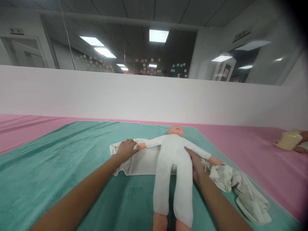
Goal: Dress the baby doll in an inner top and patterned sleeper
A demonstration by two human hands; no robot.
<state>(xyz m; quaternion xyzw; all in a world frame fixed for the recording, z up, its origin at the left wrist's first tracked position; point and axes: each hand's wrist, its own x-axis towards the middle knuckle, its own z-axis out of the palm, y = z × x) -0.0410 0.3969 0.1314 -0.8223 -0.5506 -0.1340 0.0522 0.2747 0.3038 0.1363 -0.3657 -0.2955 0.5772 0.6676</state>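
Observation:
A baby doll with a white cloth body lies on its back, head away from me. Beneath it, a white garment is spread out, its patterned sleeve reaching left. My left hand is closed over that sleeve, its thumb beside the doll's hand. Against the doll's side, below its outstretched arm on the right, rests my right hand. One digit shows on the doll's body; the other fingers are hidden. Crumpled patterned cloth lies beside my right forearm, partly under the doll's other hand.
The doll lies on a green blanket over a pink covering. At the far right are a pale yellow object and part of another doll. A low white wall with glass above it stands behind.

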